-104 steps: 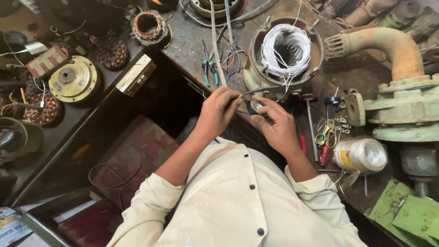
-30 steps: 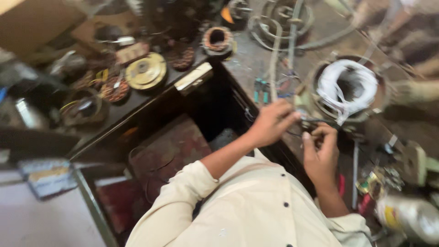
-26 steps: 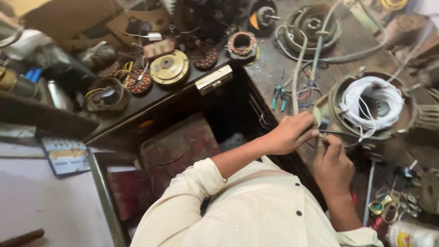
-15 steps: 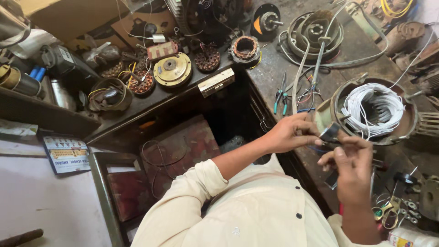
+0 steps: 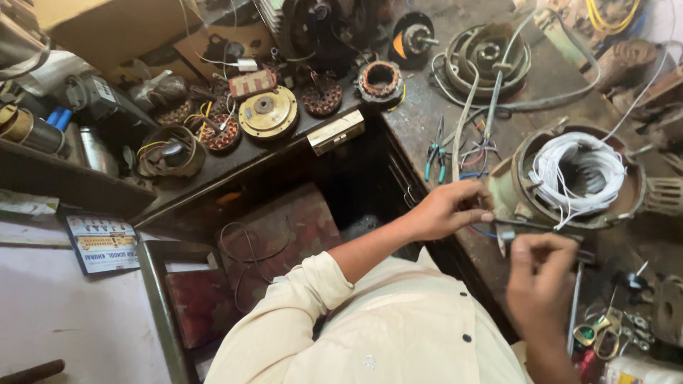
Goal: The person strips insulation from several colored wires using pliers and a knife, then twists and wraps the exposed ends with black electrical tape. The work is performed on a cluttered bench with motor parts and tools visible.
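Note:
A round grey motor housing (image 5: 512, 188) holding a coil of white wire (image 5: 576, 174) stands on the dark workbench at the right. My left hand (image 5: 448, 210) rests at its near-left rim, fingers pinched on a thin wire (image 5: 530, 226) that runs along the rim. My right hand (image 5: 541, 274) is a little nearer to me, thumb and forefinger pinched on the same thin wire. A small metal piece (image 5: 504, 236) hangs between the two hands.
Teal-handled pliers (image 5: 434, 153) and two long pale rods (image 5: 464, 121) lie behind my left hand. A brass-coloured disc (image 5: 268, 112), a copper-wound stator (image 5: 380, 78) and other motor parts crowd the left bench. Scissors (image 5: 605, 338) lie at the right. A worn red seat (image 5: 277, 227) sits below.
The view has swung left and steadied. My right hand has drawn back toward me, away from my left hand, which stays at the housing's rim.

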